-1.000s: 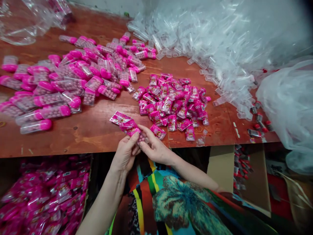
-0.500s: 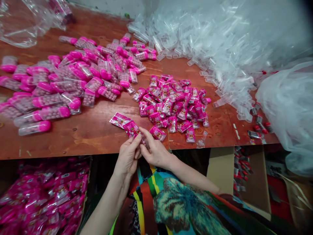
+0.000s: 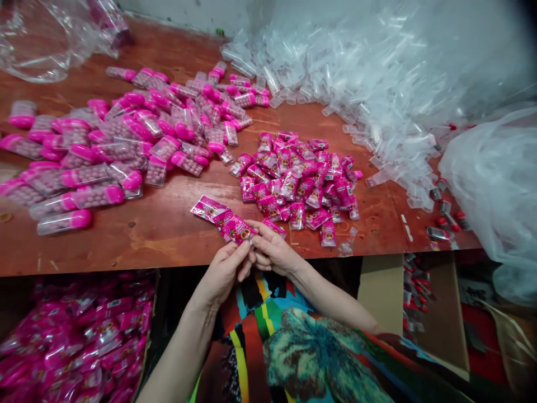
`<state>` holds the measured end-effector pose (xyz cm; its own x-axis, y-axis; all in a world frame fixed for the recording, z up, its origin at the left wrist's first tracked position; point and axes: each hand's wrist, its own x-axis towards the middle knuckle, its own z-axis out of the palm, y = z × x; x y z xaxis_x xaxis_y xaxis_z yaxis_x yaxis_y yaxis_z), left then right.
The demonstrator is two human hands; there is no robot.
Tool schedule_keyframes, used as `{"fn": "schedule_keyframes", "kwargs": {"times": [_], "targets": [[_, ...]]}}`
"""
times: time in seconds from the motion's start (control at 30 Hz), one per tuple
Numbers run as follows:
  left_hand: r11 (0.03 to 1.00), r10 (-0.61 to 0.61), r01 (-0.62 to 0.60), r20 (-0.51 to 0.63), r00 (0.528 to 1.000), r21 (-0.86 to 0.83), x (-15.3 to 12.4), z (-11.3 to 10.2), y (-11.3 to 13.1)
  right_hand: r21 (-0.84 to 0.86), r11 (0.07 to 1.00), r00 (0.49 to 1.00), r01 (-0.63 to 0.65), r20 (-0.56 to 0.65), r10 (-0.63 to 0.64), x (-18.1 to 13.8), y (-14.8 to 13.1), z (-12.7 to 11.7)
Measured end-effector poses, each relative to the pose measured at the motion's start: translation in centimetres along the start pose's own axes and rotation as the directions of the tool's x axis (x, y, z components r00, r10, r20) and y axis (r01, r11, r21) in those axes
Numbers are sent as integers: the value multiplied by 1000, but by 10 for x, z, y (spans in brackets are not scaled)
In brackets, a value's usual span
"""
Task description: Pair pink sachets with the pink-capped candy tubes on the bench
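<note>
Both hands are closed on one packet (image 3: pixel 238 228), just left of the heap (image 3: pixel 300 184) and on its near side, over the front of the desk (image 3: pixel 159 240). The left hand (image 3: pixel 229 267) pinches the near end between thumb and fingers; the right hand (image 3: pixel 272 249) holds that same end from the side nearer the heap, its fingertips meeting the left thumb. A flat wrapper (image 3: pixel 210 208) runs on from the packet's far end, further left of the heap; whether the two are joined cannot be told

The thin, glossy film looks like the weak point: an uneven pull between the hands could crease or split it. The packet is gripped only at one end, by the desk's front edge, so a slip could drop it off the desk. The right hand is so close to a loose packet (image 3: pixel 274 227) at the heap's near side that a knuckle could knock it. The bottles (image 3: pixel 98 196), left of the heap, have rounded caps and lie loosely, so a bump might roll one

The heap's packets carry bright pink print with a swirl and round pictures; their lettering is too small to read. The same pink swirl shows on the held packet, also without a legible brand. The tubes (image 3: pixel 377 112), beyond the heap and to its right, show no readable label
</note>
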<state>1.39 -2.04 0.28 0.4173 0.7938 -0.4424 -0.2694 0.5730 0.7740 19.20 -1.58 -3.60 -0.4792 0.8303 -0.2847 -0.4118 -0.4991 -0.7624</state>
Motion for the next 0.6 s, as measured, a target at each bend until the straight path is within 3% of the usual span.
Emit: {"fn": "schedule_keyframes", "kwargs": {"times": [0.23, 0.47, 0.6], "targets": [[991, 53, -73, -170, 984, -112, 12, 2, 0, -95, 994, 996, 56, -61, -62, 1, -2, 5], [999, 10, -16, -130, 991, -47, 14, -4, 2, -85, 996, 985, 33, -168, -47, 2, 4, 16], [999, -29, 32, -102, 994, 23, 13, -6, 4, -274, 961, 972, 33, -216, -95, -1, -15, 19]]}}
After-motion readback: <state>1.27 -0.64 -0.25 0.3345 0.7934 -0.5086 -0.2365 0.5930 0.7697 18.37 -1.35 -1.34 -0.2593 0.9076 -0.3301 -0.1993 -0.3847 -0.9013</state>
